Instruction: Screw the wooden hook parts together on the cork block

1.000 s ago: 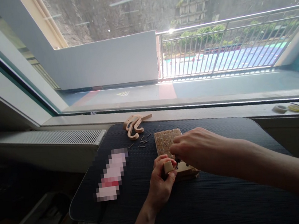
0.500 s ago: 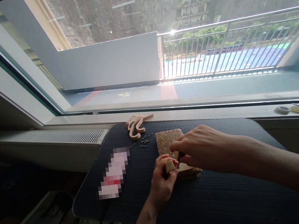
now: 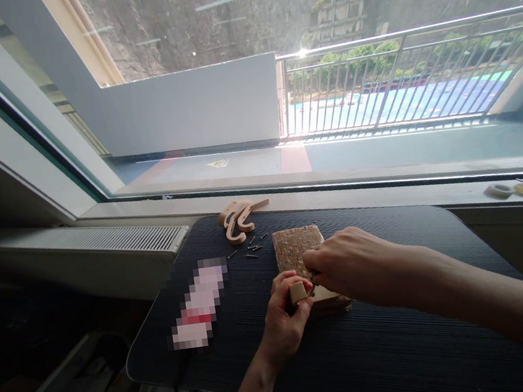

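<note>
My left hand [image 3: 284, 321] is closed around a light wooden piece [image 3: 298, 292], whose squared end shows between thumb and fingers; the rest of it is hidden. My right hand [image 3: 340, 263] is closed round a small screwdriver [image 3: 313, 284], its handle mostly covered by the fingers. The thin tip points down beside the wooden piece. Under both hands lies a rough brown board [image 3: 297, 246], with a smoother pale wood surface [image 3: 325, 297] at its near end. Beyond my left hand are several loose screws [image 3: 253, 247] and curved wooden hooks [image 3: 237, 220].
The dark table [image 3: 404, 331] has rounded corners and stands against the window sill [image 3: 339, 202]. A pixelated pink and white item [image 3: 201, 307] lies at the left. Tape rolls [image 3: 502, 190] rest on the sill at the right. A slatted vent [image 3: 127, 236] runs along the left.
My right hand has turned and shifted slightly to the right, still gripping the screwdriver. My left hand and the wooden piece stay almost in place.
</note>
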Available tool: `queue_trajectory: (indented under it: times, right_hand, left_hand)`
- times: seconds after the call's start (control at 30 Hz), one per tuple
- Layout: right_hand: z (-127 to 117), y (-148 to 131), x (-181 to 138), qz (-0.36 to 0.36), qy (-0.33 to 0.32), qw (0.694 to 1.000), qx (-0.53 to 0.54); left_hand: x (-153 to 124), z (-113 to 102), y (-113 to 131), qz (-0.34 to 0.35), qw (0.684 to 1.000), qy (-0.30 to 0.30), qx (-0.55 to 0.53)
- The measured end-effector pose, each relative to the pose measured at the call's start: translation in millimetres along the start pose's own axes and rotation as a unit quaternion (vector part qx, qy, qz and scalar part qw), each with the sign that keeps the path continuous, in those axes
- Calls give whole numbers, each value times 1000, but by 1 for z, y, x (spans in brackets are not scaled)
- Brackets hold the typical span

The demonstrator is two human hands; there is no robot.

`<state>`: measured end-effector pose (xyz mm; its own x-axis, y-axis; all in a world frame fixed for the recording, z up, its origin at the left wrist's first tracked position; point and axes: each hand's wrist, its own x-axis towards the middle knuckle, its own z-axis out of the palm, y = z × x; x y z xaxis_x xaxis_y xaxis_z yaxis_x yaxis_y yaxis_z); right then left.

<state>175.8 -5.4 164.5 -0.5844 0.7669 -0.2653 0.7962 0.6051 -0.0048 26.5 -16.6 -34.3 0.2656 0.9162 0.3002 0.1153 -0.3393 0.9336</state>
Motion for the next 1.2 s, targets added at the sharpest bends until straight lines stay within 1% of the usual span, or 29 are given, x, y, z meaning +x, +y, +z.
queue_trajectory:
  times: [0.13,0.27,0.37,0.43,0.6,0.8,0.9,0.97,1.07,1.2]
  right_hand:
    - [-5,-2,-3,6,-2,1000,-22]
    - [-10,-1,-8,-5,12,1000,-7]
    - [-12,-1,-8,-17,-13,1000,1]
    - [-11,0,-7,-15,-25,1000,-3]
    - [-3,5,-3,-21,-1,1000,2]
    - [0,7,0,-15,0,1000,-18]
    - [-3,6,0,-3,-9,1000,-28]
    - [-8,5,-2,0,-4,1000,-29]
    - [-15,5,-7,-13,7,1000,-14]
    - [-17,4,-9,-31,-10,999,9]
  left_hand:
    - [0,0,-1,5,1000,2,-7]
    - [1,1,0,8,1000,4,-14]
    - [2,0,0,3,1000,3,-6]
    - [2,1,1,-2,1000,4,-4]
    - [0,1,0,-2,1000,5,-13]
    - [0,2,-1,-2,1000,6,-11]
    - [0,2,-1,-3,1000,9,-19]
    - [0,2,0,-5,1000,13,-26]
    - [0,2,2,-7,1000,10,-25]
    - [1,1,4,-10,1000,11,-17]
